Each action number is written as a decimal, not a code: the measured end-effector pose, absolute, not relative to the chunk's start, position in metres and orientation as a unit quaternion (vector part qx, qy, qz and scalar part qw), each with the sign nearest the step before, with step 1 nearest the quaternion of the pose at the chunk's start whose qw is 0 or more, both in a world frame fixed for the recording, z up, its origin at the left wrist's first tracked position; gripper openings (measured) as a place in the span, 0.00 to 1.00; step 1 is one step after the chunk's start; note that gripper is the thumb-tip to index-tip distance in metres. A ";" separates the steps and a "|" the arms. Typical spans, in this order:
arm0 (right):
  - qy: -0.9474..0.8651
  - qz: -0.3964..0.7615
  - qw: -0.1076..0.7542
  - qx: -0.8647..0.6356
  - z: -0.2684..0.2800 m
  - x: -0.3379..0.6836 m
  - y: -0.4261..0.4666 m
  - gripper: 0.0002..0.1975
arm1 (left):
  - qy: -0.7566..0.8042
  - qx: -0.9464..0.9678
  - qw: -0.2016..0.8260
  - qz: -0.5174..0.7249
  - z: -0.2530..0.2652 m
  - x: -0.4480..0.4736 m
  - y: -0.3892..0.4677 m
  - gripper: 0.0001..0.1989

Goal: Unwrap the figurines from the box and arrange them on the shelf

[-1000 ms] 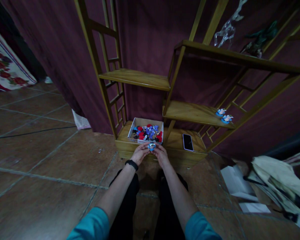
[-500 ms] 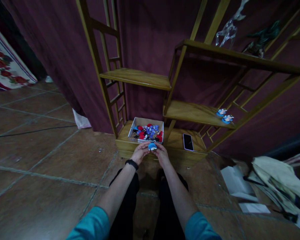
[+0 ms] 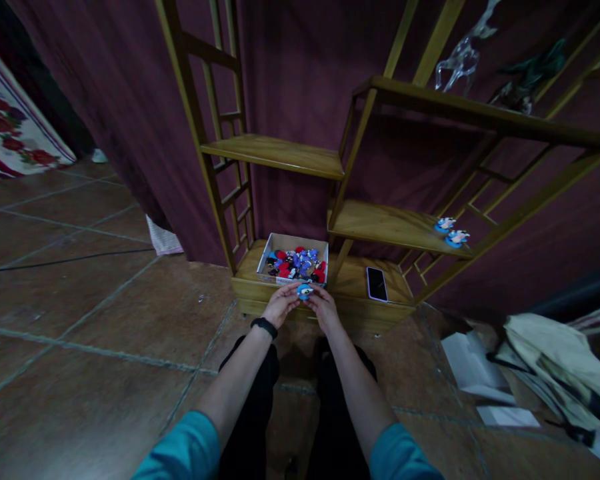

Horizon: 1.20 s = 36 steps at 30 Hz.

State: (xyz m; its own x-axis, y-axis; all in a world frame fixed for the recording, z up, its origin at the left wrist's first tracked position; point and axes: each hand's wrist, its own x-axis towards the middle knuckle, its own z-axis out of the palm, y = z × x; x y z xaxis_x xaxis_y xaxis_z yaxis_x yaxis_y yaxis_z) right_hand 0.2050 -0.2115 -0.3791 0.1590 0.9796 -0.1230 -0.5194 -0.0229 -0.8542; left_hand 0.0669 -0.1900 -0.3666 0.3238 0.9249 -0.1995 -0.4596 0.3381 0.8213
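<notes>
one small blue-and-white figurine, clasped between your left hand and your right hand; beyond, one pale cardboard box of red and purple pieces.

The light is dim, with a pale sheen on the floor left of the left hand. Beyond the right hand, shadow darkens the curtain under the upper shelf; wide-angle distortion stretches the edges, and fine detail is soft.

Figurine between hands, box of trinkets behind on cabinet, phone right of box, two figurines on shelf above
</notes>
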 end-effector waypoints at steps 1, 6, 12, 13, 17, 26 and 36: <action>-0.277 0.585 0.641 -0.412 -0.379 0.205 -0.212 0.14 | 0.346 0.333 0.742 0.468 -0.366 0.067 -0.190 0.20; -0.260 0.595 0.640 -0.410 -0.379 0.205 -0.211 0.15 | 0.344 0.310 0.751 0.471 -0.366 0.068 -0.191 0.17; -0.256 0.595 0.646 -0.405 -0.378 0.204 -0.212 0.14 | 0.335 0.305 0.755 0.475 -0.369 0.070 -0.190 0.17; -0.255 0.595 0.645 -0.406 -0.378 0.204 -0.212 0.14 | 0.333 0.307 0.755 0.474 -0.369 0.070 -0.190 0.18; -0.243 0.594 0.649 -0.407 -0.378 0.203 -0.213 0.13 | 0.329 0.316 0.753 0.474 -0.369 0.072 -0.190 0.21; -0.226 0.616 0.638 -0.402 -0.374 0.206 -0.215 0.10 | 0.383 0.397 0.668 0.499 -0.364 0.077 -0.196 0.20; -0.244 0.615 0.620 -0.422 -0.374 0.207 -0.215 0.13 | 0.398 0.510 0.581 0.494 -0.373 0.084 -0.195 0.22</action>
